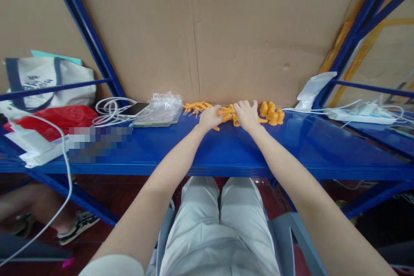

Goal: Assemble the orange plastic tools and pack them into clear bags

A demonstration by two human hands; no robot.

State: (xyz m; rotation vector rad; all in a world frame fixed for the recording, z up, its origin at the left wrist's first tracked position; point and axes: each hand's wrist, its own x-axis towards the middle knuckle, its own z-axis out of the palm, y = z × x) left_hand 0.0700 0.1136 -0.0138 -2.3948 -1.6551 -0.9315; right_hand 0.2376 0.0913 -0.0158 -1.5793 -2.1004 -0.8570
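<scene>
Orange plastic pieces (229,117) lie in a loose pile at the back of the blue shelf, between and under my hands. My left hand (211,117) is closed at the pile's left side, its curled fingers on an orange plastic piece. On the right side of the pile, my right hand (246,114) reaches over the pieces with its fingers stretched and its thumb apart. To the left is a cluster of thin orange pieces with small metal coils (196,108). Several orange cup-shaped pieces (271,113) stand grouped to the right of my right hand. The pieces' exact kind is too small to tell.
A stack of clear plastic bags (160,110) and a coiled white cable (111,111) lie to the left. Cardboard (242,34) backs the blue shelf (161,146). Power strips (362,115) sit at right and left. Another person's leg (42,207) shows below left.
</scene>
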